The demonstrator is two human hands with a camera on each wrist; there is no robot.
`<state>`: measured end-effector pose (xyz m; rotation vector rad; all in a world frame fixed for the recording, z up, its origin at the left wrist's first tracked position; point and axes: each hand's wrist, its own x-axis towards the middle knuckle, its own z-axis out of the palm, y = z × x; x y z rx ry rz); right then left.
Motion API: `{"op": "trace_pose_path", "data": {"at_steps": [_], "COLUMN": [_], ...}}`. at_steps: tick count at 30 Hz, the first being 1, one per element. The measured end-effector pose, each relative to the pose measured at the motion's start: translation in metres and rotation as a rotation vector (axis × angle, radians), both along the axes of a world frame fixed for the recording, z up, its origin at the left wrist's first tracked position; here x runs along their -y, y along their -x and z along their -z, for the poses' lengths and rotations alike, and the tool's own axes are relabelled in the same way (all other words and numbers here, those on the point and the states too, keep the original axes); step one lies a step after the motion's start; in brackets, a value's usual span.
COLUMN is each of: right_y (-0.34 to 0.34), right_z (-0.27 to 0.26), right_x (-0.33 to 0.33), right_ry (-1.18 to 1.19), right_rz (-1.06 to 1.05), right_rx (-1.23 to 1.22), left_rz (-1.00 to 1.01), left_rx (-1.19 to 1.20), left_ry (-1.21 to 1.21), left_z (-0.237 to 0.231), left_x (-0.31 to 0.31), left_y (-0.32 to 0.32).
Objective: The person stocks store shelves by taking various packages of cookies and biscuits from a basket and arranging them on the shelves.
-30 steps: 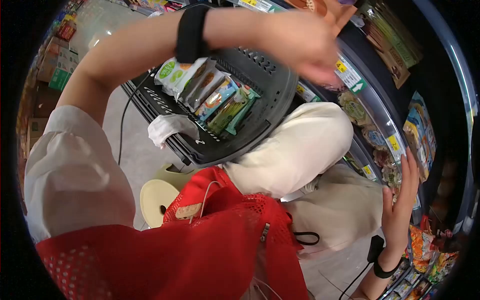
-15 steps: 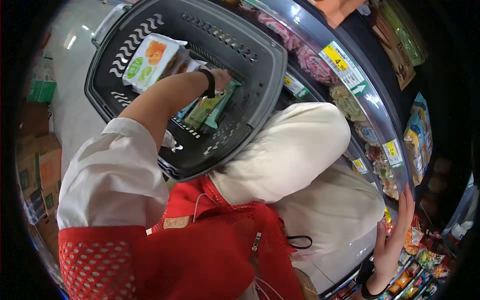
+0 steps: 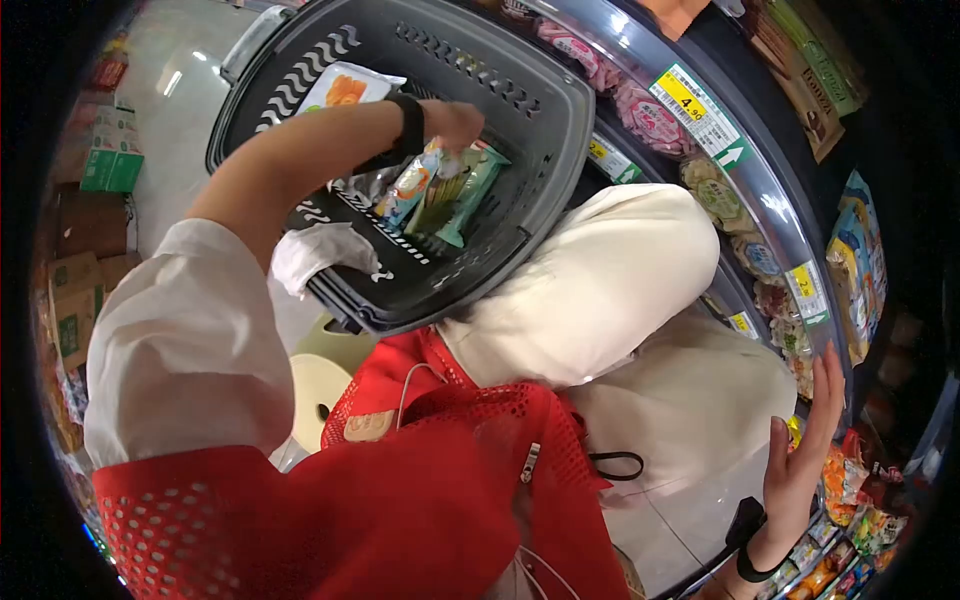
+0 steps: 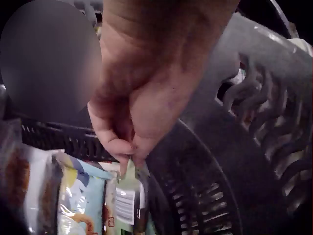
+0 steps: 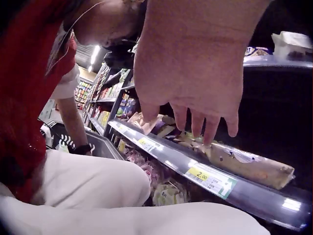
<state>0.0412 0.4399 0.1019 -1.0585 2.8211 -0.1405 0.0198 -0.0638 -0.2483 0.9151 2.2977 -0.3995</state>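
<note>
left hand point(image 3: 452, 124): lowered into the basket; thumb and fingers are brought together, and the upper end of the green packet is pinched between them.
green packet point(image 4: 126, 201): held inside the black basket point(image 3: 560, 140), beside the blue packet point(image 3: 408, 190); its barcode is shown in the left wrist view.
handling: judged light and soft, in thin, slippery film; the contents may be easily crushed, so hard squeezing is best avoided.
grip spot: the upper end is judged well suited to pinching; the filled middle is better spared.
basket walls: the packets are enclosed by slotted sides, with the rim above; a white cloth point(image 3: 322, 255) is seen at one rim.
room: straight upward is judged freest; sideways, movement is limited by the walls.
right hand point(image 3: 800, 455): fingers extended near the shelf edge point(image 3: 770, 208), nothing gripped; whether the shelf is touched cannot be told.
</note>
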Motion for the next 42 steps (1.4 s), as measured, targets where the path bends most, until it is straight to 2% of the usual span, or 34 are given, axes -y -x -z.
{"op": "trace_pose_path", "data": {"at_steps": [2, 4, 6, 7, 8, 9, 10, 11, 13, 15, 16, 17, 19, 20, 21, 23, 24, 26, 27, 31, 33, 35, 38, 39, 40, 41, 42], "right_y": [-0.006, -0.012, -0.017, -0.019, -0.023, -0.025, -0.027, -0.029, -0.028, -0.021, -0.021, -0.023, -0.023, -0.022, -0.019, -0.010, 0.003, 0.026, 0.037, 0.082, 0.101, 0.115, 0.128, 0.132, 0.131, 0.138, 0.146], "right_z": [0.000, 0.001, 0.004, 0.005, 0.005, 0.004, 0.003, 0.004, 0.008, 0.014, 0.015, 0.015, 0.009, 0.007, 0.008, 0.006, 0.008, 0.007, 0.009, 0.018, 0.024, 0.030, 0.034, 0.035, 0.022, 0.025, 0.028], "right_x": [-0.003, -0.007, -0.012, -0.014, -0.012, -0.009, -0.006, -0.002, 0.007, 0.020, 0.031, 0.043, 0.060, 0.067, 0.071, 0.075, 0.075, 0.078, 0.082, 0.110, 0.120, 0.125, 0.133, 0.134, 0.135, 0.133, 0.131], "right_ry": [0.011, 0.007, 0.070, 0.101, 0.097, 0.093, 0.089, 0.143, 0.248, 0.442, 0.558, 0.673, 0.624, 0.646, 0.664, 0.476, 0.450, 0.443, 0.439, 0.226, 0.112, 0.110, 0.129, 0.142, 0.094, 0.109, 0.127], "right_rz": [-0.005, 0.011, -0.003, -0.013, -0.021, -0.029, -0.035, -0.049, -0.072, -0.099, -0.102, -0.104, -0.177, -0.168, -0.159, 0.018, 0.051, 0.034, 0.022, 0.149, 0.208, 0.238, 0.200, 0.171, 0.134, 0.110, 0.083], "right_rx": [-0.022, -0.039, -0.025, -0.021, -0.016, -0.013, -0.011, -0.027, -0.060, -0.108, -0.124, -0.146, -0.445, -0.522, -0.599, -0.778, -0.846, -0.829, -0.812, -0.676, -0.617, -0.613, -0.572, -0.549, -0.375, -0.345, -0.315], "left_rz": [-0.083, -0.308, -0.379, -0.402, -0.486, -0.413, -0.448, -0.508, -0.408, -0.531, -0.588, -0.743, -1.009, -1.007, -0.877, -0.770, -0.841, -0.943, -1.058, -1.191, -1.235, -1.228, -0.731, -0.746, -0.762, -0.784, -0.754], "left_rx": [-0.052, -0.188, -0.357, -0.471, -0.522, -0.669, -0.732, -0.748, -0.965, -0.947, -0.931, -0.854, -0.657, -0.518, -0.551, -0.398, -0.369, -0.365, -0.351, -0.386, -0.688, -0.735, -1.213, -1.183, -1.155, -1.127, -1.171], "left_ry": [0.005, -0.163, -0.147, -0.278, -0.237, -0.323, -0.270, -0.477, -0.606, -0.778, -0.867, -1.014, -1.319, -1.434, -1.564, -1.648, -1.725, -1.823, -1.828, -1.829, -1.502, -1.261, -1.307, -1.222, -1.134, -1.041, -1.054], "left_z": [-0.068, -0.132, -0.221, -0.251, -0.272, -0.302, -0.324, -0.358, -0.392, -0.411, -0.418, -0.420, -0.417, -0.405, -0.382, -0.366, -0.358, -0.341, -0.337, -0.290, -0.259, -0.277, -0.269, -0.267, -0.272, -0.274, -0.275], "left_x": [-0.015, -0.019, -0.046, -0.053, -0.057, -0.067, -0.077, -0.089, -0.103, -0.120, -0.129, -0.140, -0.163, -0.160, -0.153, -0.152, -0.156, -0.162, -0.164, -0.154, -0.147, -0.163, -0.186, -0.188, -0.189, -0.188, -0.187], "left_y": [-0.011, -0.023, -0.041, -0.051, -0.051, -0.062, -0.069, -0.080, -0.092, -0.102, -0.106, -0.108, -0.099, -0.091, -0.078, -0.061, -0.054, -0.034, -0.022, 0.052, 0.093, 0.088, 0.089, 0.088, 0.083, 0.079, 0.078]}}
